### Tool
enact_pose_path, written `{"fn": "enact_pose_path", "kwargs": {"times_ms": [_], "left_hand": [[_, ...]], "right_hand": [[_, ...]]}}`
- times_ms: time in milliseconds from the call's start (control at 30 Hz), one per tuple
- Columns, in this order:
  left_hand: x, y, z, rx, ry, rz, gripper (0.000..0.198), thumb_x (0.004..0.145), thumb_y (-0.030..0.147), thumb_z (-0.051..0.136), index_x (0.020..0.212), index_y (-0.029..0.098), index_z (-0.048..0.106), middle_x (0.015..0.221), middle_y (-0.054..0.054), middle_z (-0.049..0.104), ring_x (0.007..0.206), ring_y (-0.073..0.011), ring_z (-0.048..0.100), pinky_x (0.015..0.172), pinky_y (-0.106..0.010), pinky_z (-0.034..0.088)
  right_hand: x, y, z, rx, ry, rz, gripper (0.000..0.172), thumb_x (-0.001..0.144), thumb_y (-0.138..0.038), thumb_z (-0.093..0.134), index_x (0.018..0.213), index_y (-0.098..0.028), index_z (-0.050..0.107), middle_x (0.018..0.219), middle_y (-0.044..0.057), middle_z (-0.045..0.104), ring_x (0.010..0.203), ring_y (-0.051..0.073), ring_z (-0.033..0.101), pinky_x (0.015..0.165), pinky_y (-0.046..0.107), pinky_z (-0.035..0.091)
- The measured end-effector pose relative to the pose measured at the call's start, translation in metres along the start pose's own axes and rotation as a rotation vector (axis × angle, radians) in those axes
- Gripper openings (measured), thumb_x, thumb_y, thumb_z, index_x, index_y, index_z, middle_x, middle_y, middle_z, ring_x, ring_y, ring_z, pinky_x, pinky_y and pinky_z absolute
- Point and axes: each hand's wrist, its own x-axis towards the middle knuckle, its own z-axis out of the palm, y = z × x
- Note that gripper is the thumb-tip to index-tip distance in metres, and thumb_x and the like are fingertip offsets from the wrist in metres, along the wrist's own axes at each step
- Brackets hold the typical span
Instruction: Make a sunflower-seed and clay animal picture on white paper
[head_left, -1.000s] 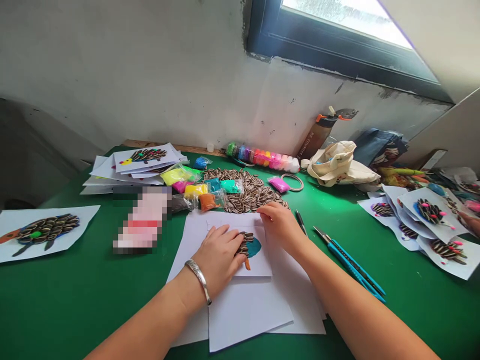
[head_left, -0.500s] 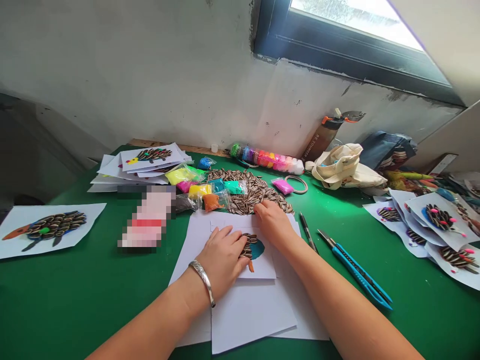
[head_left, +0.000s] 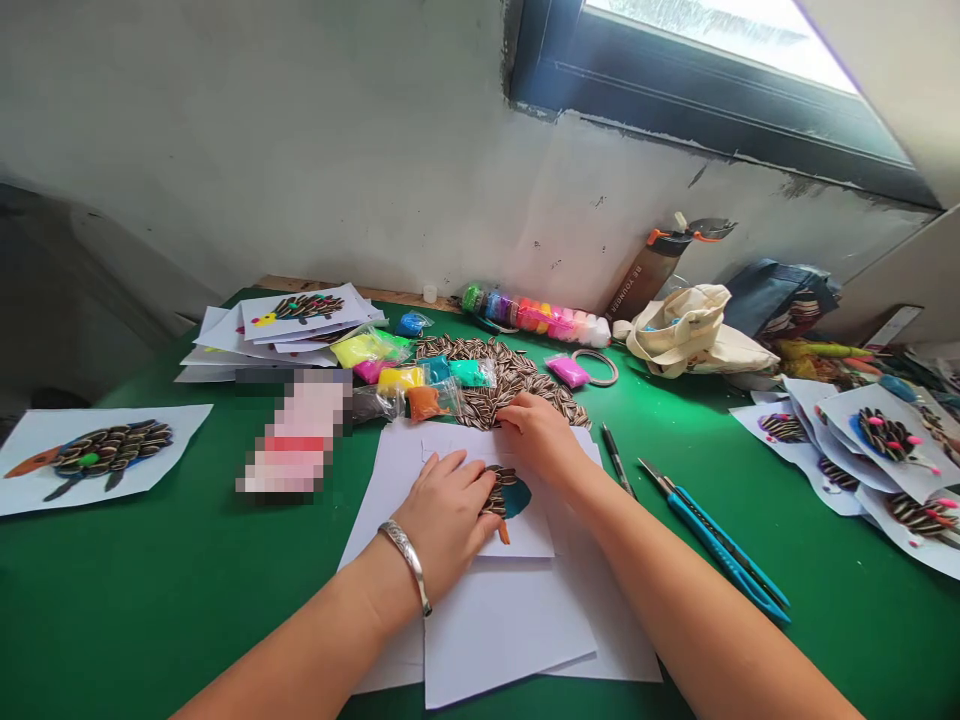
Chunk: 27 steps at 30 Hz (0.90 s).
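My left hand (head_left: 450,522), with a silver bangle at the wrist, lies flat with fingers stretched over a small sheet of white paper (head_left: 531,540). Its fingers partly cover a figure made of striped sunflower seeds pressed on blue clay (head_left: 516,497), with an orange clay piece (head_left: 504,533) below. At the near edge of a heap of sunflower seeds (head_left: 517,375), my right hand (head_left: 541,432) has its fingers curled together. Whatever is between those fingertips is hidden. Larger white sheets (head_left: 510,630) lie under the small one.
Bags of coloured clay (head_left: 401,380) sit left of the seeds. A pen (head_left: 616,458) and a blue utility knife (head_left: 724,550), blade exposed, lie to the right. Finished seed pictures (head_left: 889,440) are stacked right; another picture (head_left: 112,455) lies left. A bottle (head_left: 651,270) leans by the wall.
My right hand has shifted slightly left along the near edge of the seed heap, its fingers more curled. My left hand stays in place on the paper.
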Motion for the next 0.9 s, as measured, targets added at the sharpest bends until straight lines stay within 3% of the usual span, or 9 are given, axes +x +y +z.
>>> {"fn": "enact_pose_path", "kwargs": {"times_ms": [300,400,567,733,900], "left_hand": [[0.000,0.000,0.001,-0.003,0.011,-0.002,0.020,0.088,0.025,0.053,0.106,0.020,0.060,0.109,-0.007,0.062,0.110,-0.0281,0.048,0.100,-0.050,0.035],[-0.001,0.000,0.001,-0.007,0.017,-0.003,0.022,0.088,0.025,0.053,0.108,0.019,0.060,0.109,-0.007,0.062,0.110,-0.0285,0.048,0.101,-0.051,0.035],[-0.001,0.000,0.000,-0.012,-0.003,-0.006,0.028,0.089,0.028,0.052,0.114,0.018,0.059,0.113,-0.010,0.061,0.114,-0.0301,0.046,0.103,-0.054,0.033],[0.000,-0.001,-0.001,-0.021,0.005,0.009,0.023,0.089,0.027,0.053,0.109,0.019,0.061,0.111,-0.009,0.062,0.113,-0.0297,0.048,0.101,-0.053,0.035],[0.000,-0.004,0.001,-0.006,0.050,0.039,0.019,0.089,0.027,0.054,0.105,0.020,0.061,0.111,-0.009,0.063,0.110,-0.0291,0.050,0.098,-0.052,0.038]], "right_hand": [[0.000,-0.010,0.000,-0.112,0.007,-0.025,0.021,0.083,-0.003,0.044,0.083,-0.016,0.059,0.086,0.011,0.058,0.079,0.021,0.050,0.070,0.030,0.034],[-0.007,-0.012,-0.008,-0.072,0.069,0.027,0.022,0.087,-0.004,0.038,0.085,-0.016,0.057,0.084,0.010,0.059,0.077,0.020,0.052,0.070,0.030,0.036],[-0.031,-0.018,-0.026,0.406,0.170,0.194,0.016,0.094,-0.020,0.037,0.092,-0.020,0.053,0.076,0.002,0.061,0.067,0.014,0.056,0.063,0.026,0.041],[-0.056,-0.024,-0.036,0.940,0.060,0.327,0.009,0.090,-0.026,0.046,0.088,-0.021,0.054,0.076,0.000,0.061,0.066,0.013,0.059,0.062,0.025,0.046],[-0.072,-0.025,-0.035,1.019,0.005,0.378,0.004,0.082,-0.021,0.055,0.084,-0.020,0.058,0.074,-0.001,0.059,0.069,0.013,0.056,0.063,0.025,0.045]]}}
